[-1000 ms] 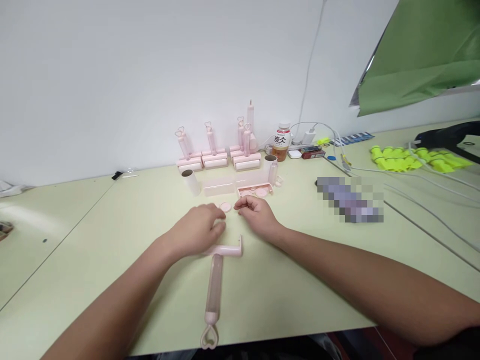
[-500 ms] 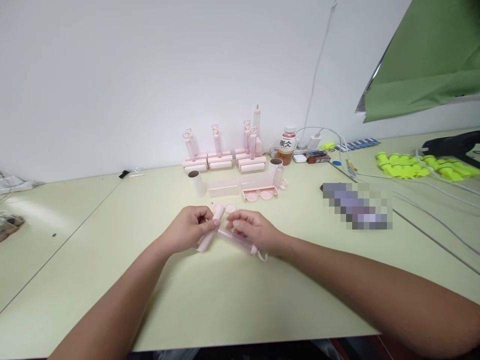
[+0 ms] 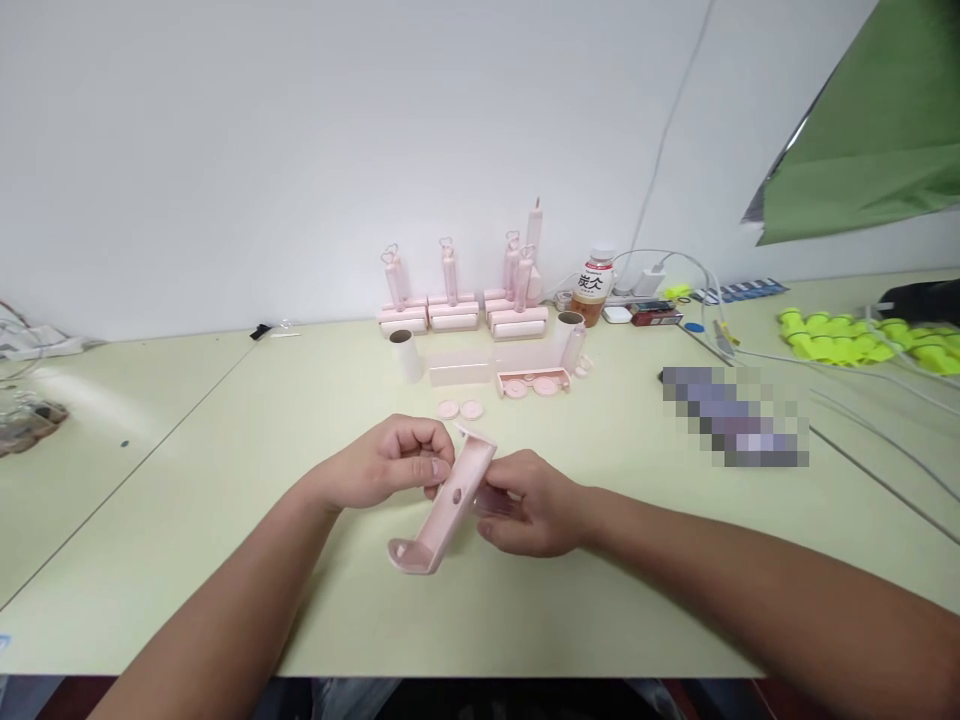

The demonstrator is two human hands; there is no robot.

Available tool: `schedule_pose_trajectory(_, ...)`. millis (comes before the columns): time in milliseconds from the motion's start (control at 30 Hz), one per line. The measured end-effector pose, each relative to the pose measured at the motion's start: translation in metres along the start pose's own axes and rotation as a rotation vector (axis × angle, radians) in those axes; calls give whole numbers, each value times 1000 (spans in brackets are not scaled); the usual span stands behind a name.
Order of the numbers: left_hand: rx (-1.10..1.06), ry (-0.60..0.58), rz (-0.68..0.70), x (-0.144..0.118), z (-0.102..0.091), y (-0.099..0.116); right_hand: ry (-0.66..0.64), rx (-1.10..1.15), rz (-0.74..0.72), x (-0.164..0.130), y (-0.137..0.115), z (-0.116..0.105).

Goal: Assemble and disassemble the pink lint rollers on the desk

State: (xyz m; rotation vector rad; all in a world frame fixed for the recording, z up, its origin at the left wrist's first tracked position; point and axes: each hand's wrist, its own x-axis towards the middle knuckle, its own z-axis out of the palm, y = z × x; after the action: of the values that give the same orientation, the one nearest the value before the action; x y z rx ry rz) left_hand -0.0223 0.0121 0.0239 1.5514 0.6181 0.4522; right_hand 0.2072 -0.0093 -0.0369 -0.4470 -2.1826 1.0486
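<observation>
A pink lint-roller frame (image 3: pixel 444 508) is lifted over the pale green table (image 3: pixel 225 470), bracket side facing me, with a small hole in its middle. My right hand (image 3: pixel 531 503) is closed around its handle, which the fingers hide. My left hand (image 3: pixel 397 463) has curled fingers, the thumb and fingertips pinching at the upper end of the bracket. Two small pink round caps (image 3: pixel 459 409) lie on the table just beyond my hands.
Several finished pink rollers (image 3: pixel 457 300) stand at the wall. In front of them are a paper roll (image 3: pixel 407 355), a pink tray of caps (image 3: pixel 534 383) and a clear cover (image 3: pixel 459 367). A drink bottle (image 3: pixel 592 287), cables and yellow parts (image 3: pixel 862 340) lie to the right.
The roller frame lay flat on the table a second ago. Both hands took it up and turned it, so the bracket now faces me and the handle sits in my right hand.
</observation>
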Motion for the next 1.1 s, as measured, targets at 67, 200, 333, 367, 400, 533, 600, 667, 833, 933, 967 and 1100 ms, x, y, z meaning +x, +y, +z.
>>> schedule_pose_trajectory(67,-35,-2,0,0,4,0,27,-63,-35,0,-1,1)
schedule_pose_trajectory(200,-61,22,-29,4,14,1,98,-85,-69,0,2,1)
schedule_pose_trajectory(333,-63,-29,-62,7,23,1,76,-64,-34,0,3,0)
schedule_pose_trajectory(367,-58,-32,-65,7,24,0,70,-62,-33,0,3,0)
schedule_pose_trajectory(400,-53,-27,-67,7,25,0,64,-60,-33,0,4,0)
schedule_pose_trajectory(533,-45,18,-49,7,25,-1,44,-53,-33,0,8,-1)
schedule_pose_trajectory(600,-25,60,-45,7,24,-2,28,-48,5,1,11,-1)
schedule_pose_trajectory(667,19,147,-38,8,21,-3,38,-38,103,1,13,-1)
schedule_pose_trajectory(833,247,643,38,7,-1,3,134,-305,234,6,14,-1)
schedule_pose_trajectory(933,584,744,-100,11,-16,8,79,-503,112,10,16,-1)
schedule_pose_trajectory(967,717,724,-163,14,-21,8,43,-542,90,11,17,0)
schedule_pose_trajectory(1100,1238,541,-265,43,-33,4,-61,-657,166,18,23,4)
